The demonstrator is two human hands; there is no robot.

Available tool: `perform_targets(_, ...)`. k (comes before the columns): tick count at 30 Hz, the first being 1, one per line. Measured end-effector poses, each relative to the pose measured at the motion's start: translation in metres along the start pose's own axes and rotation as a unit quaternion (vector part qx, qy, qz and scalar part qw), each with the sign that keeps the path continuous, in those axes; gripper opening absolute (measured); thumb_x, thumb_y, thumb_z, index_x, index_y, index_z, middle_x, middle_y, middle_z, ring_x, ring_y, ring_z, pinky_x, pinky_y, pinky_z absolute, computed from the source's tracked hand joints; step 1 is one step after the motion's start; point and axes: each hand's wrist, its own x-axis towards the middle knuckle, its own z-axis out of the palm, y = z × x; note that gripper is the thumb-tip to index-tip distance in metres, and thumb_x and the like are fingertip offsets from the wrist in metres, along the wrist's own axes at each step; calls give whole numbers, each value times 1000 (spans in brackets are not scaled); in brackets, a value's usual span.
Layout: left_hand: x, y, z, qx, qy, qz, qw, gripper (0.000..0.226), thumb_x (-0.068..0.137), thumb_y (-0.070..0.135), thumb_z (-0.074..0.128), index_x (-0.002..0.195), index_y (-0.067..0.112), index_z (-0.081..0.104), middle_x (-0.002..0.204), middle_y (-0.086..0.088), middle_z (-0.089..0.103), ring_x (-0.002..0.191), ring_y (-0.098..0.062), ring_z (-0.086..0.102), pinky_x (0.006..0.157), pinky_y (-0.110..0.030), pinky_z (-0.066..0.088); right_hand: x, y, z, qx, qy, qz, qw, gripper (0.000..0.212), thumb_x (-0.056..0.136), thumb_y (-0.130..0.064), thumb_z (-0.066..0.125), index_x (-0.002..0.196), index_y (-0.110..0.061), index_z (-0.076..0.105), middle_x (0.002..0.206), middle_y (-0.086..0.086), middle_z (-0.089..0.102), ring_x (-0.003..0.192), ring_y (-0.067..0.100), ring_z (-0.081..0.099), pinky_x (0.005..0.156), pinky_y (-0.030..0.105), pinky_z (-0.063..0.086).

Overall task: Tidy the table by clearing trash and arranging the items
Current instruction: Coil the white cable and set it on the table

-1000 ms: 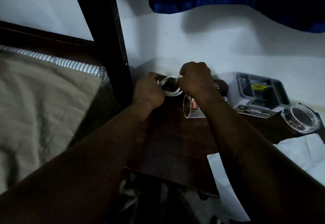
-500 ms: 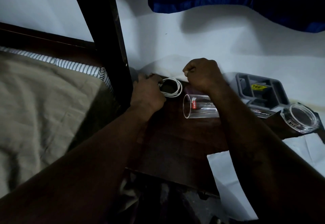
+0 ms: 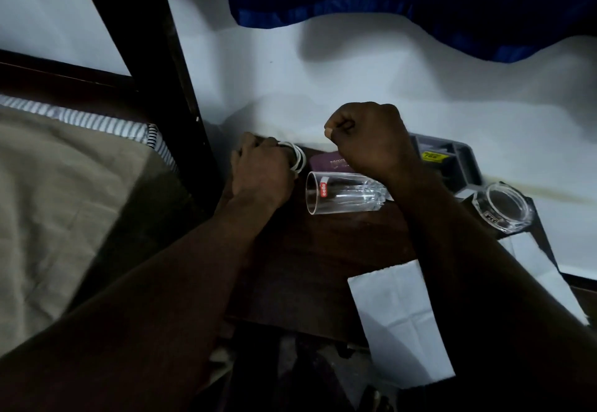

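Right hand [image 3: 366, 150] lifted off cable coil [image 3: 299, 161], fingers [image 3: 339, 127] clenched empty above glass [image 3: 342, 193]; left hand [image 3: 261, 169] grasps coil left of glass. Cable-tidying step; next: stow coil neatly.

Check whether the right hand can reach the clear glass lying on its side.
Probably yes: the right hand hovers by the clear drinking glass, nothing between them; the left hand grips a white coiled cable.

Reaching in over the near edge of the table [image 3: 323, 250] with both bare forearms. Curling the left hand [image 3: 260, 169] down over a white cable [image 3: 298, 159] at the far left corner, knuckles up. Holding the right hand [image 3: 370, 143] raised above the far edge, balled into a fist, thumb pressing against the forefinger, nothing showing inside.
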Motion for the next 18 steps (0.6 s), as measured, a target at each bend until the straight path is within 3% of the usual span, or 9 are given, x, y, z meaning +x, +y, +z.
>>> perform_targets(11,-3,11,0,72,12,18,997,31,85,34,62,112,20,70,120,-5,66,124,-36,45,97,-44,38,-64,10,-34,12,23,1,1000,16,86,-12,67,87,-23,79,85,-7,78,80,12,71,80,36,57)
perform_targets(16,-2,16,-4,68,-7,18,997,41,81,37,65,118,20,68,122,-8,64,123,-39,46,99,-48,39,-102,14,-49,1,25,2,1000,6,87,-20,72,88,-23,76,85,-7,77,80,14,73,81,37,57)
perform_targets(18,-2,17,-7,57,0,24,998,46,78,33,67,122,20,65,122,-10,61,121,-41,47,98,-49,41,-117,17,-51,6,27,18,999,5,85,-23,73,87,-26,76,84,-10,77,79,7,71,82,32,57)
